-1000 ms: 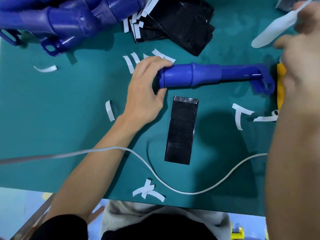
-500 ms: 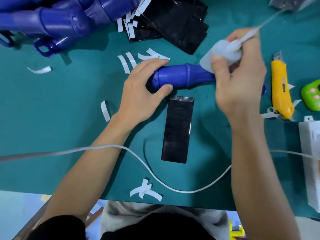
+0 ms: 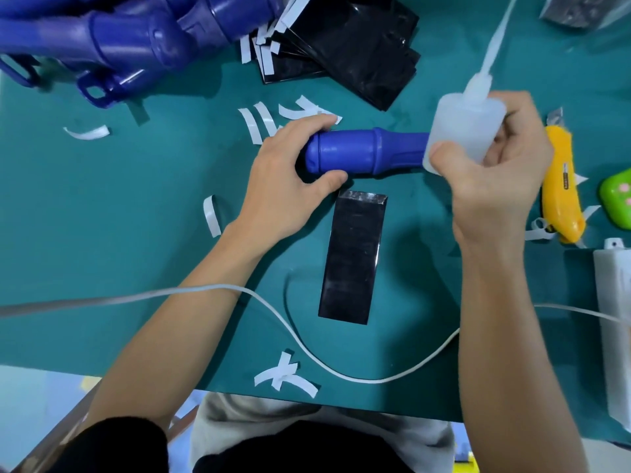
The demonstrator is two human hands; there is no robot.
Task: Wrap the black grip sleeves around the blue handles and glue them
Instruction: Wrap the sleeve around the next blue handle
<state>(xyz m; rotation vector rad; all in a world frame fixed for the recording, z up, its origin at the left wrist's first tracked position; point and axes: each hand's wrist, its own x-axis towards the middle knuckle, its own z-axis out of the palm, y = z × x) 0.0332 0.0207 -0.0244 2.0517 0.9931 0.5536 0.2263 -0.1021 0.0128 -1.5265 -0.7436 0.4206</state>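
Observation:
A blue handle (image 3: 362,151) lies sideways on the green table. My left hand (image 3: 285,180) grips its thick left end, fingers over the top and thumb underneath. My right hand (image 3: 500,172) holds a translucent white glue bottle (image 3: 462,129) over the handle's right part, its long nozzle pointing up and away. The handle's right end is hidden behind the bottle and hand. One flat black grip sleeve (image 3: 351,256) lies just below the handle, untouched.
A pile of blue handles (image 3: 136,39) sits at the top left, a stack of black sleeves (image 3: 355,46) at top centre. White backing strips (image 3: 263,122) are scattered about. A white cable (image 3: 307,349) crosses the table. A yellow utility knife (image 3: 561,186), a green object (image 3: 616,198) and a white box (image 3: 614,322) lie right.
My right hand came in from the far right with the glue bottle and now holds it upright over the handle's right part. My left hand kept its grip.

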